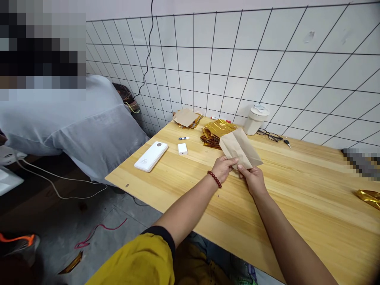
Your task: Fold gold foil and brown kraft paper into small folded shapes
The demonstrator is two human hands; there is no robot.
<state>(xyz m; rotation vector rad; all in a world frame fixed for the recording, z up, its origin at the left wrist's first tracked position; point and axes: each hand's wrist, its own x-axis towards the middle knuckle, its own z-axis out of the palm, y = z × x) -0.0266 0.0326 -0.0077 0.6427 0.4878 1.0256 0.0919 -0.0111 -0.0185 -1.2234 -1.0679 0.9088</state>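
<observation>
My left hand (224, 168) and my right hand (252, 180) both pinch the lower edge of a folded kraft paper bag (240, 149), holding it just above the wooden table (297, 221). A dark red bead bracelet (214, 179) circles my left wrist. Behind the bag lies a pile of crumpled gold foil packets (216, 132). Farther back, a flat piece of kraft paper (186, 117) rests on more gold foil.
A white power bank (151, 156), a small white charger (182, 149), glasses (269, 135) and a cream cup (254, 120) stand on the table. A gold foil scrap (368, 198) lies at the right edge. A grid-lined white wall rises behind; grey bedding (89, 134) lies left.
</observation>
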